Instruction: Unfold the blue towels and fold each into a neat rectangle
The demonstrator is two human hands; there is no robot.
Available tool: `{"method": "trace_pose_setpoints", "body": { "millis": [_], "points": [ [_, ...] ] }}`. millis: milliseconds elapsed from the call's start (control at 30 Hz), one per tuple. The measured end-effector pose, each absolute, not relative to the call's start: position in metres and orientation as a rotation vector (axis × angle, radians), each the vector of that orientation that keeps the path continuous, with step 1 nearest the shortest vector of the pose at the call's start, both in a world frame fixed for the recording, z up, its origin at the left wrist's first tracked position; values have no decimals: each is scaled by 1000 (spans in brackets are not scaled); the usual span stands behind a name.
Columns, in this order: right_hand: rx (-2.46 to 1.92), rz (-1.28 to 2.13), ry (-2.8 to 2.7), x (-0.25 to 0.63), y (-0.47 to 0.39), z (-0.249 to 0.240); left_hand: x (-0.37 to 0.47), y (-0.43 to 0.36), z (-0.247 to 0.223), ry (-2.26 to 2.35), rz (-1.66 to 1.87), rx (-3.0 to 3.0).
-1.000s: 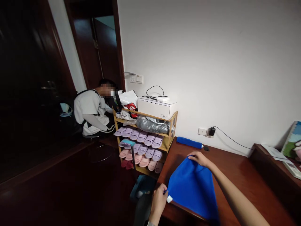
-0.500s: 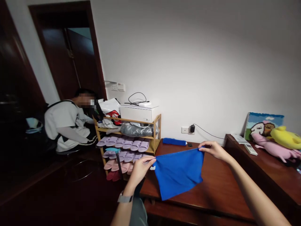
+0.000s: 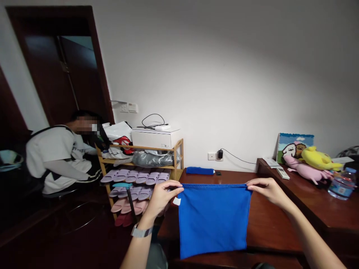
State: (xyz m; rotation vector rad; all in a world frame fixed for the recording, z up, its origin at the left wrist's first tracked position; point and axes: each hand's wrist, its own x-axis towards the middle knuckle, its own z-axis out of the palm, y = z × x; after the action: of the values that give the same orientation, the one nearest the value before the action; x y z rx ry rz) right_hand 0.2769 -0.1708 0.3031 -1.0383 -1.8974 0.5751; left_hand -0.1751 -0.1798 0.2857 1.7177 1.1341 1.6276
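Observation:
A blue cloth (image 3: 214, 220) hangs spread out between my hands, its stitched top edge stretched nearly level. My left hand (image 3: 166, 196) pinches the upper left corner, and a small white tag (image 3: 177, 201) sticks out just below it. The upper right corner is pinched between the thumb and fingers of my right hand (image 3: 265, 189). Behind the cloth, on the brown wooden table (image 3: 269, 224), lies a folded blue cloth (image 3: 199, 170) near the wall, with a small dark object (image 3: 218, 173) beside it.
To the left stands a wooden rack (image 3: 179, 157) with slippers, bags and a white box (image 3: 155, 138). A seated person (image 3: 60, 160) bends over beyond it. On the right-hand cabinet (image 3: 316, 209) are plush toys (image 3: 305, 170), a remote (image 3: 282, 173) and a water bottle (image 3: 342, 185).
The blue cloth has gone from slanted and rumpled to flat and level, pulled wider between both hands. My view has turned a little to the right, bringing the bottle into sight.

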Motion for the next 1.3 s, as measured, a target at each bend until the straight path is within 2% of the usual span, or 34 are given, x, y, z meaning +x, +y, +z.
{"method": "trace_pose_setpoints", "body": {
  "millis": [700, 833, 1033, 1100, 1167, 1233, 1300],
  "points": [
    [-1160, 468, -1698, 325, -236, 262, -152, -185, 289, 874, 1337, 1931],
    [-1216, 486, -1608, 327, -198, 250, -139, -139, 278, 924, 1313, 1874],
    [-1302, 446, -1587, 302, -59, 245, -102, -17, 263, 1136, 1427, 1874],
    [-1443, 300, -1531, 279, -21, 233, -83, 10, 244, 1325, 1543, 1941],
    [-1566, 182, -1467, 248, -4, 200, -65, 16, 203, 1522, 1592, 2073],
    [-1643, 162, -1470, 213, -10, 145, -54, 1, 140, 1611, 1453, 2268],
    [-1754, 126, -1646, 180, -34, 73, -51, -26, 64, 1578, 1125, 2499]
  ]
}}
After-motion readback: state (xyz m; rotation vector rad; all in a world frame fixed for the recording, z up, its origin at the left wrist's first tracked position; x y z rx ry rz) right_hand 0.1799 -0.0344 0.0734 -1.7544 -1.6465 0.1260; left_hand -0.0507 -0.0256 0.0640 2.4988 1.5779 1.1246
